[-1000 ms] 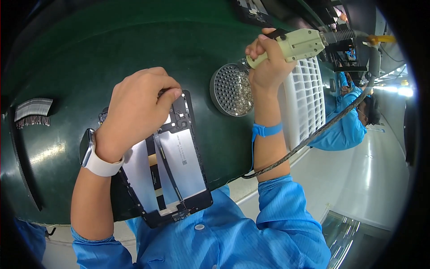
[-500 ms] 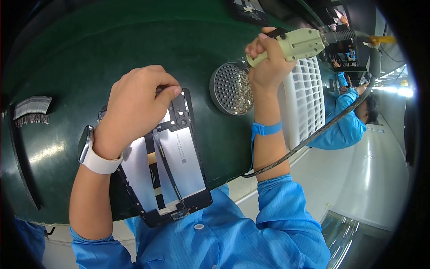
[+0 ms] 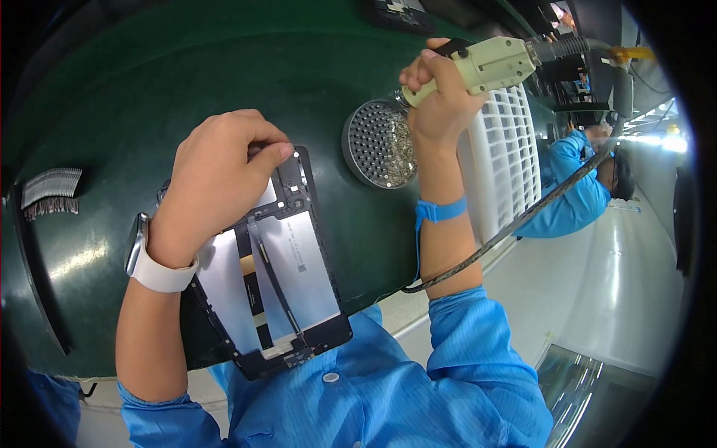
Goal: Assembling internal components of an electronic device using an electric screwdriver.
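An opened tablet (image 3: 300,246), its silvery inside and black frame showing, lies at the near edge of the green table. Over its upper part bends my left hand (image 3: 228,160), thumb and fingers pinched together at the top edge. What lies between those fingertips is hidden. My right hand (image 3: 441,97) is wrapped round a pale green electric screwdriver (image 3: 497,66), held slanted. The screwdriver's tip points down at the far rim of a round grey screw tray (image 3: 367,142), full of small holes with loose screws heaped on its right side. I cannot tell whether the tip touches a screw.
A white slotted rack (image 3: 508,157) stands right of my right forearm. A braided cable (image 3: 515,231) crosses beside that arm. At left lie a stack of thin strips (image 3: 52,187) and a dark strip (image 3: 37,276). A dark device (image 3: 403,15) lies at the far edge. A co-worker (image 3: 575,187) sits at right.
The whole view has shifted slightly, table things moving a little to the left. Both hands keep their grips and places. The co-worker's arms and head have changed position.
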The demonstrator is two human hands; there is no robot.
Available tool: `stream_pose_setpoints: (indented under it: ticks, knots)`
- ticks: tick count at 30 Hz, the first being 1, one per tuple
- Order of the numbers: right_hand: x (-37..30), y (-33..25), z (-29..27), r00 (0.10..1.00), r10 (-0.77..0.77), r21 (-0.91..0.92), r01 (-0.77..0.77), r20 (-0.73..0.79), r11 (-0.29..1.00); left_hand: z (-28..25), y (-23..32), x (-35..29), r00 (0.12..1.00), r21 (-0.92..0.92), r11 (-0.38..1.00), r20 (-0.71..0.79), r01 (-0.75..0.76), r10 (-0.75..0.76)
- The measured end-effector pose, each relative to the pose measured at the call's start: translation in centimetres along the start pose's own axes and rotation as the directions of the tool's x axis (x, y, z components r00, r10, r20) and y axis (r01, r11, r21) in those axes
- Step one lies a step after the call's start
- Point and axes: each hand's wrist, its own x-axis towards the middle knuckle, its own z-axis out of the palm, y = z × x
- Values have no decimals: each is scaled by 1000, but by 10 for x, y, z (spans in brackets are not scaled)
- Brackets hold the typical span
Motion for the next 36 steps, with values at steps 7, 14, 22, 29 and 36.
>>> stream_pose_setpoints:
  ticks: [7, 14, 22, 29, 36]
  knots:
    - [0, 2, 0, 1000, 9, 17, -9, -1, 1000, -3, 2, 0, 1000, 6, 1000, 15, 15, -15]
    - [0, 1, -1, 1000, -1, 33, 1, 2, 999, -4, 3, 0, 999, -2, 1000, 22, 24, -24]
    - [-8, -10, 11, 999, 31, -34, -32, -25, 999, -4, -3, -3, 1000, 5, 1000, -11, -5, 5]
    - [-60, -61, 44, 966, 89, 301, -162, 241, 940, 1, -13, -4, 996, 34, 998, -60, -57, 59]
    - [-88, -61, 63, 883, 228, 167, -318, 410, 933, 2, -10, -2, 993, 12, 997, -97, -73, 74]
